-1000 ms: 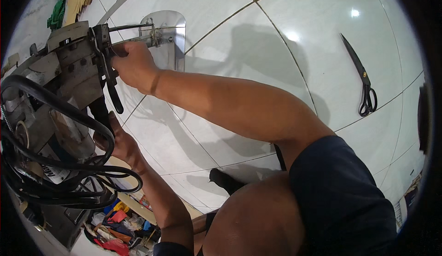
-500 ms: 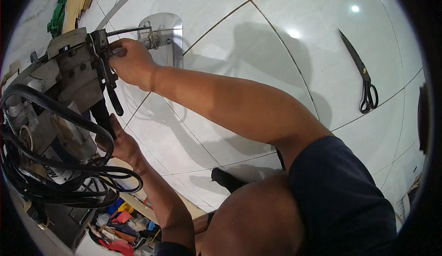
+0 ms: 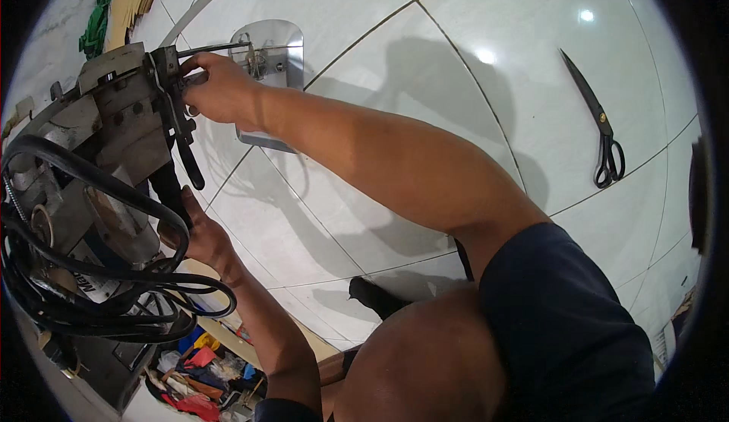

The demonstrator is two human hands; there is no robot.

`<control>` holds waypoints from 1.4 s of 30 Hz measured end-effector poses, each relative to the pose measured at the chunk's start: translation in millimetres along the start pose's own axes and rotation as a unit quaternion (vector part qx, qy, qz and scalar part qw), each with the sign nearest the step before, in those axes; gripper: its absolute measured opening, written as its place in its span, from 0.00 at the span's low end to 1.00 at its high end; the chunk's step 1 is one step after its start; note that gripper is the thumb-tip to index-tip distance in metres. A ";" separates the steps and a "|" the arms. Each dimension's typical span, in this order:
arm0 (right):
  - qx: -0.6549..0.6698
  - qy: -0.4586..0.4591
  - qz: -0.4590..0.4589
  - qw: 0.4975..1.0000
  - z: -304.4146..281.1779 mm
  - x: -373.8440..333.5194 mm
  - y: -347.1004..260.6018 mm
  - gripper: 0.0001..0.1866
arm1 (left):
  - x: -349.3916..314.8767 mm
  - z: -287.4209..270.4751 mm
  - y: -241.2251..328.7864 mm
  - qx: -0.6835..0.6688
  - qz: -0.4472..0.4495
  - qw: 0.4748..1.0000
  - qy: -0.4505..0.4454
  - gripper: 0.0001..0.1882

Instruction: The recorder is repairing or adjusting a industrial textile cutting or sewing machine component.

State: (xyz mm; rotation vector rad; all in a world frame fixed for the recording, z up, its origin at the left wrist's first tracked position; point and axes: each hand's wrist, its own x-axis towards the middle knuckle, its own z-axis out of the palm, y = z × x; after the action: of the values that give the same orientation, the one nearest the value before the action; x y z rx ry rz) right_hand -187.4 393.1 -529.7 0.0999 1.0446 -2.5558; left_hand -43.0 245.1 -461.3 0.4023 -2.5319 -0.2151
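A cloth cutting machine (image 3: 121, 95) fills the left side, its grey metal body above a shiny base plate (image 3: 288, 34) on the floor. My left hand (image 3: 201, 236) is wrapped round the machine's black handle (image 3: 168, 194), with the fingers partly hidden behind a cable. At the front of the machine, my right hand (image 3: 224, 91) has its fingers closed on a small dark metal part (image 3: 196, 79); the hand hides most of that part. A black lever (image 3: 187, 160) hangs between the two hands, touched by neither as far as I can see.
Thick black cable (image 3: 99, 175) loops over the machine's near side. Large black-handled scissors (image 3: 600, 126) lie on the white tiled floor (image 3: 364, 65) at right. A pile of coloured scraps (image 3: 205, 376) sits at lower left. Brown sheets (image 3: 135, 0) and green material (image 3: 97, 19) stand far left.
My right hand and forearm have shifted slightly up and away, uncovering more of the base plate's near edge. My left hand stays on the handle.
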 end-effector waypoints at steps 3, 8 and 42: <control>0.047 -0.032 0.037 0.998 -3.4 -0.2 -6.5 0.19 | 1.7 1.1 -7.2 -0.004 0.021 1.000 0.008 0.24; 0.052 -0.057 0.067 0.995 -7.0 4.5 -16.2 0.20 | 1.3 2.0 -1.7 -0.014 0.028 0.999 0.013 0.24; -0.102 0.065 0.041 0.992 13.1 2.1 -17.5 0.15 | 0.6 -7.3 26.2 0.041 0.049 0.998 -0.011 0.15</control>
State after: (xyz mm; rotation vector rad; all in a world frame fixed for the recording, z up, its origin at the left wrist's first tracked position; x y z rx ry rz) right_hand -194.8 394.8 -509.2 0.2517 1.3168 -2.3799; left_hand -45.6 269.2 -448.7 0.3086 -2.5812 -0.0782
